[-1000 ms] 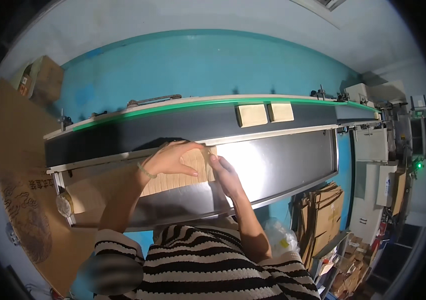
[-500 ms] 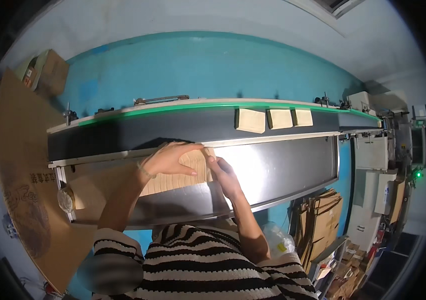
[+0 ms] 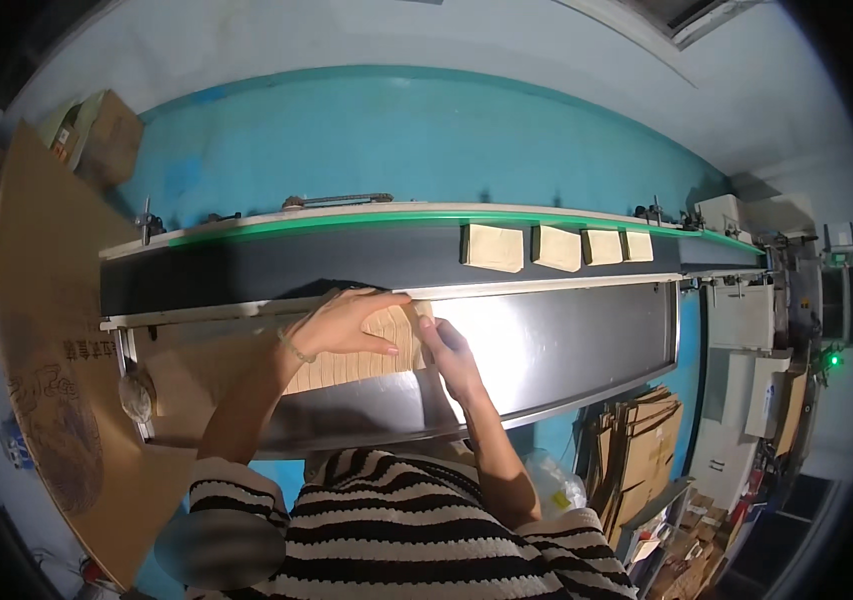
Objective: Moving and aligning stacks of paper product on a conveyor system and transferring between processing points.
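A long row of tan paper packets (image 3: 332,372), standing on edge and packed close together, lies in the shallow metal tray. Across the row's right part lies my left hand (image 3: 342,325), its thumb on top and its fingers reaching over the far side. At the right end, my right hand (image 3: 452,362) grips the last packet (image 3: 424,330) with the thumb against its face; its other fingers are partly hidden. Beyond the tray, several flat pale packets (image 3: 494,248) sit spaced out on the dark conveyor belt (image 3: 347,262).
The metal tray (image 3: 557,340) extends to the right of my hands. A green-edged rail (image 3: 417,213) runs along the belt's far side. A large cardboard sheet (image 3: 57,350) stands at left, near a tape roll (image 3: 137,395). Folded cartons (image 3: 642,450) lean at lower right.
The packets on the belt have shifted right, and another one now lies behind them at the left. Both hands stay nearly in place at the row's right end.
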`<control>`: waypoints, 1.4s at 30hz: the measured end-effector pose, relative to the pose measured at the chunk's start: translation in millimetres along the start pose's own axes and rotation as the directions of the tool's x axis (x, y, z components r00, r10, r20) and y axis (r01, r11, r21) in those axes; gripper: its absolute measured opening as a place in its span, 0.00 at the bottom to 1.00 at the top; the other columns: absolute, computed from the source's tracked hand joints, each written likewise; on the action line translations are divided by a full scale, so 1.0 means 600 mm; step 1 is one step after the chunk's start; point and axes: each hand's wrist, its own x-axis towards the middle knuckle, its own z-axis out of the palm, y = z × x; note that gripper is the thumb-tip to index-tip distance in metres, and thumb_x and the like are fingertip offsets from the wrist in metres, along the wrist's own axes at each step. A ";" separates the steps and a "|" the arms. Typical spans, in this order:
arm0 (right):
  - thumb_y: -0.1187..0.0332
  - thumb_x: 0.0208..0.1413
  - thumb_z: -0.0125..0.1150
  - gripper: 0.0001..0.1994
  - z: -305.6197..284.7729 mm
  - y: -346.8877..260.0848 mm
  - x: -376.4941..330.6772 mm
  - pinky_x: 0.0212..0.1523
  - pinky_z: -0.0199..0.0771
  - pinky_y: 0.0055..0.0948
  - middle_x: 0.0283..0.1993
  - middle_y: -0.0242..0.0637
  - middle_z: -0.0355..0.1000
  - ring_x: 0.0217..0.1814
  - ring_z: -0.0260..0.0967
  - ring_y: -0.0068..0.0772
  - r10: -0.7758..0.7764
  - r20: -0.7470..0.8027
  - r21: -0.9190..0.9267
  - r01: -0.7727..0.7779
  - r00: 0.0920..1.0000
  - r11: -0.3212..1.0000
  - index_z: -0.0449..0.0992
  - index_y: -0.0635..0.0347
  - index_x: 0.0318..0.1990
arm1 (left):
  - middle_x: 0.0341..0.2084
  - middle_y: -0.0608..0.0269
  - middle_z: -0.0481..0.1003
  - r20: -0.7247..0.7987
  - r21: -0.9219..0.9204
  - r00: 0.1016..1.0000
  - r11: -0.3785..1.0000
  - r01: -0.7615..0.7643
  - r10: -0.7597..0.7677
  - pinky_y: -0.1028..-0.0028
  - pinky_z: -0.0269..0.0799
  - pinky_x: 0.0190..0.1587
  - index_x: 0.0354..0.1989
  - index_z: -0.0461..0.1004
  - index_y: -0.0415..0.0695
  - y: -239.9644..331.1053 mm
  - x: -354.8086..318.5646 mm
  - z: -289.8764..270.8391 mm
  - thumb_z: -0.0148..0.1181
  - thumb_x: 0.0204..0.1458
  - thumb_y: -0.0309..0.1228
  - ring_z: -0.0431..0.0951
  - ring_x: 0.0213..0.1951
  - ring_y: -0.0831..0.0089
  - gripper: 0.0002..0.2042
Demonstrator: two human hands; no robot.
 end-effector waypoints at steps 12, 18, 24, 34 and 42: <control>0.51 0.60 0.63 0.24 0.046 -0.013 -0.006 0.46 0.70 0.25 0.41 0.39 0.76 0.43 0.71 0.26 -0.280 0.026 -0.290 0.275 0.960 0.917 0.75 0.65 0.50 | 0.48 0.45 0.76 0.070 0.024 0.993 0.995 0.094 -0.095 0.59 0.71 0.53 0.58 0.70 0.45 0.021 -0.002 -0.030 0.73 0.41 0.48 0.75 0.51 0.48 0.35; 0.58 0.59 0.63 0.19 0.004 0.037 -0.004 0.42 0.70 0.25 0.41 0.36 0.76 0.40 0.70 0.23 -0.231 0.039 -0.335 0.230 0.972 0.914 0.75 0.65 0.50 | 0.48 0.44 0.76 0.065 0.026 0.993 0.994 0.102 -0.103 0.59 0.71 0.52 0.59 0.70 0.47 0.024 -0.037 -0.033 0.73 0.41 0.49 0.76 0.50 0.47 0.36; 0.52 0.61 0.62 0.18 0.040 -0.017 0.027 0.28 0.67 0.22 0.30 0.32 0.72 0.29 0.67 0.20 -0.175 -0.136 0.030 0.180 0.975 0.983 0.71 0.59 0.41 | 0.46 0.45 0.76 0.106 0.032 0.981 0.987 0.157 -0.160 0.59 0.72 0.51 0.57 0.70 0.46 0.006 -0.035 -0.029 0.73 0.40 0.49 0.76 0.49 0.47 0.36; 0.55 0.62 0.61 0.19 0.044 0.036 -0.009 0.39 0.70 0.24 0.36 0.32 0.72 0.36 0.67 0.19 -0.126 0.049 -0.212 0.134 0.991 0.968 0.74 0.67 0.46 | 0.46 0.49 0.76 0.051 0.050 0.990 0.990 0.129 -0.132 0.62 0.72 0.51 0.53 0.71 0.43 0.021 -0.079 -0.060 0.74 0.42 0.46 0.76 0.49 0.51 0.32; 0.49 0.61 0.60 0.25 0.125 -0.006 -0.041 0.42 0.71 0.26 0.37 0.40 0.76 0.38 0.71 0.27 -0.298 0.020 -0.437 0.277 0.954 0.856 0.76 0.67 0.48 | 0.48 0.49 0.76 0.034 0.028 0.992 0.993 0.118 -0.119 0.62 0.72 0.53 0.55 0.71 0.44 0.024 -0.082 -0.067 0.73 0.42 0.46 0.76 0.51 0.51 0.33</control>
